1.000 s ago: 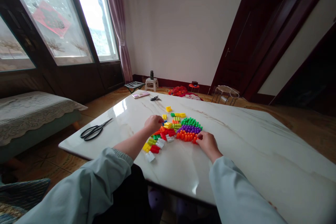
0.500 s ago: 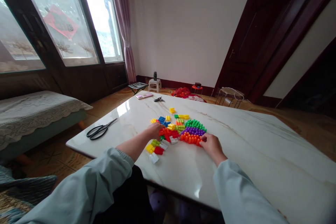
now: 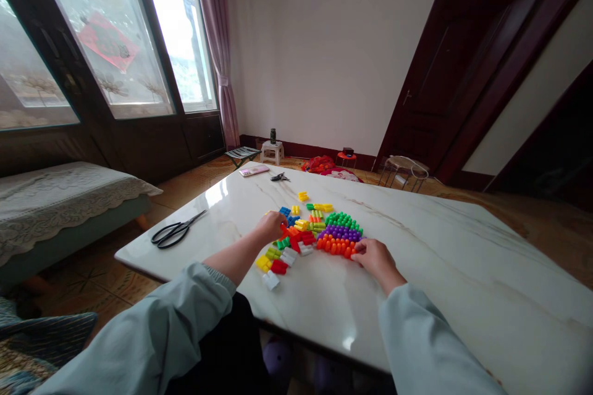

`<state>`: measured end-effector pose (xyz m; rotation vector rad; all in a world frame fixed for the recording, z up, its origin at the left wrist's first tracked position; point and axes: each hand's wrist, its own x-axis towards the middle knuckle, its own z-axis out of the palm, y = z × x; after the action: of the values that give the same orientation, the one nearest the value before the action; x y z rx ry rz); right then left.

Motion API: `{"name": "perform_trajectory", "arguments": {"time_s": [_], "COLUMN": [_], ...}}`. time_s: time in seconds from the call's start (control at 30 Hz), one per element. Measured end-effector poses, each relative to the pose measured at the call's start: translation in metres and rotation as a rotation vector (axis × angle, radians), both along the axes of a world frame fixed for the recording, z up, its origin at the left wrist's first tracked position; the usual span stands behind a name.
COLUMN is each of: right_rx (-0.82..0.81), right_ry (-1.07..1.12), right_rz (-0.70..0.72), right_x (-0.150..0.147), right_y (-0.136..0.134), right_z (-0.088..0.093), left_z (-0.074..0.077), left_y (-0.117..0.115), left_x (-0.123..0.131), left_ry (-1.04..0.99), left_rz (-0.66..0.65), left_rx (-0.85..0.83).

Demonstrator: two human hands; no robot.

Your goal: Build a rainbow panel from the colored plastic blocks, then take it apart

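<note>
A flat panel of joined toy blocks [image 3: 341, 233], with green, purple and orange rows, lies on the white marble table [image 3: 440, 271]. My right hand [image 3: 375, 257] rests closed against its near right corner, fingers touching the orange row. Left of the panel lies a loose heap of coloured blocks [image 3: 293, 241]: red, yellow, green, blue and white. My left hand [image 3: 272, 225] is closed over the heap's left side, with an orange-red block showing at its fingertips. A single white block [image 3: 270, 279] lies nearest the front edge.
Black scissors [image 3: 175, 234] lie near the table's left edge. A pink phone [image 3: 254, 170] and keys [image 3: 280, 177] sit at the far corner. A bed [image 3: 50, 197] stands to the left; small stools [image 3: 271, 149] and a wire rack [image 3: 404, 169] stand by the far wall.
My left hand drew back from the far side of the loose heap to its left side, uncovering blue and yellow blocks. My right hand stayed at the panel's corner. The view shifted slightly.
</note>
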<state>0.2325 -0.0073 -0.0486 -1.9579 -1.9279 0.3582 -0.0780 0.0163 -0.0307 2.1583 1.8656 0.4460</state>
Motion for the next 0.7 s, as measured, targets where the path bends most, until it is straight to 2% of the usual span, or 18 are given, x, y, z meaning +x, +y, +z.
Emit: {"name": "perform_trajectory", "arguments": {"time_s": [0.07,0.13,0.2,0.27,0.33,0.43,0.53,0.7], "right_rx": [0.012,0.078,0.149,0.181,0.18,0.174,0.206,0.365], "right_ry": [-0.025,-0.002,0.101,0.275,0.464,0.708,0.857,0.758], "right_rz": [-0.046,-0.074,-0.041,0.056,0.173,0.258,0.239,0.09], "right_x": [0.001,-0.002,-0.011,-0.025,-0.041,-0.061,-0.068,-0.065], "right_y": [-0.002,-0.004,-0.005,-0.006,-0.009,-0.013,-0.016,-0.02], "right_z": [0.006,0.011,0.015,0.017,0.019,0.024,0.031,0.042], "left_z": [0.004,0.008,0.012,0.017,0.022,0.031,0.037,0.039], "left_y": [0.001,0.0,-0.003,-0.008,-0.014,-0.022,-0.026,-0.028], "left_x": [0.006,0.018,0.033,0.049,0.063,0.079,0.09,0.099], "left_ry": [-0.135,-0.397,-0.773,-1.128,-1.348,-1.497,-1.534,-1.418], "left_rz": [0.067,0.13,0.166,0.146,0.083,0.021,0.004,-0.011], "left_rx": [0.049,0.044,-0.075,-0.241,-0.353,-0.407,-0.433,-0.475]}}
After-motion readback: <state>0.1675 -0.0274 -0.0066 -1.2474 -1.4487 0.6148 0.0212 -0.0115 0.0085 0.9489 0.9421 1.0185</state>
